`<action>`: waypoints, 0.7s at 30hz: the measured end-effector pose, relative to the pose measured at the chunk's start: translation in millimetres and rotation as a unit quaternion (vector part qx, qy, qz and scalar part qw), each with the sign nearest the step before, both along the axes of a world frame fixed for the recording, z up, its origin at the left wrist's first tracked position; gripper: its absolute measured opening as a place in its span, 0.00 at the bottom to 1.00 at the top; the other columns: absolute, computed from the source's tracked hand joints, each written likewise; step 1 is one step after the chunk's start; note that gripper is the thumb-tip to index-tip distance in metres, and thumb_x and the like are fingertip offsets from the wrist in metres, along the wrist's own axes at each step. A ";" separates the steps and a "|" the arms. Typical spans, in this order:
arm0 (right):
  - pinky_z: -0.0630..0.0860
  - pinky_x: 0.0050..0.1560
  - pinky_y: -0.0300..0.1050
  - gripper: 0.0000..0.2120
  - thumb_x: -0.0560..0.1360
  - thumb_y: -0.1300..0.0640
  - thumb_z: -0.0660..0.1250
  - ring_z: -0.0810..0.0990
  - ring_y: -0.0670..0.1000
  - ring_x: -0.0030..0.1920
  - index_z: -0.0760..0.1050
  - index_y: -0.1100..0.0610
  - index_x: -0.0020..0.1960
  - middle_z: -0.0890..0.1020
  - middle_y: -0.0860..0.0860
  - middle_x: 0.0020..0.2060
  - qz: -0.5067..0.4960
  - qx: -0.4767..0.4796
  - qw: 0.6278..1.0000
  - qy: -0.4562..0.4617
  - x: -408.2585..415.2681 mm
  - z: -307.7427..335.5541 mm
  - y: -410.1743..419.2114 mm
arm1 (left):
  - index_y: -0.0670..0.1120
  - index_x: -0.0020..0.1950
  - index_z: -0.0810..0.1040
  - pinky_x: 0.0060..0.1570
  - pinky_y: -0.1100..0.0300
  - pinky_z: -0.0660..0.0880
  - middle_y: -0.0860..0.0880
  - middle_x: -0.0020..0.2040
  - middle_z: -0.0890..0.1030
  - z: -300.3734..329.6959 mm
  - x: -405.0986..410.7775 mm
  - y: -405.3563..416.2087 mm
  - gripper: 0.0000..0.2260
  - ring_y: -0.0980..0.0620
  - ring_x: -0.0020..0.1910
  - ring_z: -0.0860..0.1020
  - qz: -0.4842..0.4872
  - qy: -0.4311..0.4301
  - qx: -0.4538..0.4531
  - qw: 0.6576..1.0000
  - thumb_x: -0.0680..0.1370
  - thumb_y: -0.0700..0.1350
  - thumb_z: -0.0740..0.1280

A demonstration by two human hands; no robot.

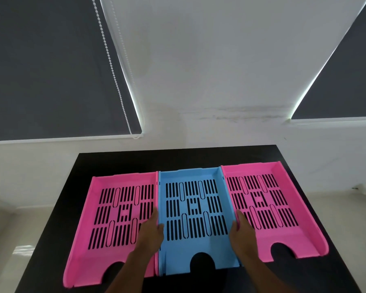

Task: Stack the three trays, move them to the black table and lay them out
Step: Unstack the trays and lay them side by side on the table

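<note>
Three slotted plastic trays lie side by side on the black table [118, 161]. A pink tray [97, 220] is on the left, a blue tray [195, 248] in the middle and a second pink tray [300, 180] on the right. Their side walls touch or nearly touch. My left hand [151, 231] grips the blue tray's left wall, with the thumb inside the tray. On the blue tray's right wall sits my right hand [242, 232], its fingers wrapped over the edge. Both forearms come in from the bottom of the view.
The table's far edge stands close to a white wall with two dark roller blinds [51, 70]. A bead cord [112, 66] hangs by the left blind. Pale floor shows to the left and right of the table.
</note>
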State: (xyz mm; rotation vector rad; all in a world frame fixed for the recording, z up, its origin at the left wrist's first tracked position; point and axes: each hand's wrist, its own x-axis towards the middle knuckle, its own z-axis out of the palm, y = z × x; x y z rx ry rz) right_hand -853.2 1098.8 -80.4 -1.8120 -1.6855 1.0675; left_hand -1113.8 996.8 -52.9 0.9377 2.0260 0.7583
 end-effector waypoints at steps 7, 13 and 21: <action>0.83 0.56 0.57 0.22 0.82 0.62 0.60 0.85 0.55 0.56 0.66 0.59 0.76 0.82 0.58 0.61 -0.006 0.000 1.000 -0.013 -1.7 5.9 -0.2 | 0.46 0.81 0.50 0.21 0.71 0.70 0.25 0.56 0.78 5.1 -1.2 1.9 0.31 0.61 0.15 0.67 -0.014 -0.001 -0.005 1.000 0.82 0.37 0.62; 0.84 0.37 0.47 0.14 0.83 0.58 0.59 0.78 0.45 0.29 0.75 0.61 0.66 0.80 0.52 0.33 -0.009 -0.014 0.998 -0.053 3.8 8.4 -0.2 | 0.44 0.81 0.51 0.21 0.71 0.71 0.44 0.33 0.77 0.7 -6.8 6.0 0.31 0.62 0.15 0.68 -0.015 0.014 0.008 1.000 0.82 0.38 0.63; 0.79 0.30 0.41 0.15 0.83 0.58 0.58 0.79 0.45 0.27 0.74 0.61 0.67 0.80 0.53 0.31 -0.027 -0.014 0.997 -0.064 -2.7 11.2 10.2 | 0.45 0.81 0.51 0.21 0.71 0.70 0.36 0.40 0.80 0.1 -11.8 26.7 0.31 0.62 0.16 0.67 -0.021 0.004 0.002 1.000 0.82 0.37 0.63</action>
